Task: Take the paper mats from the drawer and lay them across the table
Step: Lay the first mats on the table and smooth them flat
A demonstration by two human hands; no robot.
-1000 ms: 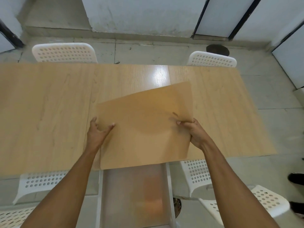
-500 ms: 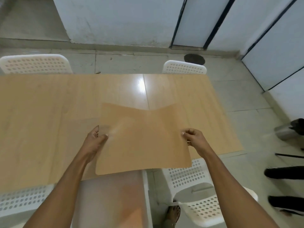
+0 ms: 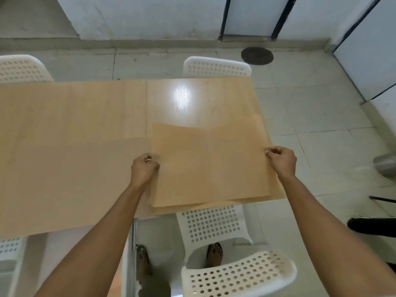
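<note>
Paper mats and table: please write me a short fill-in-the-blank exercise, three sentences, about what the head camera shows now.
1. The left hand and right hand pinch opposite side edges of the ____ mats.
2. The mats lie over the ____ end of the wooden table.
3. Every white chair has a back pierced with round ____.

Missing words: paper; right; holes
</note>
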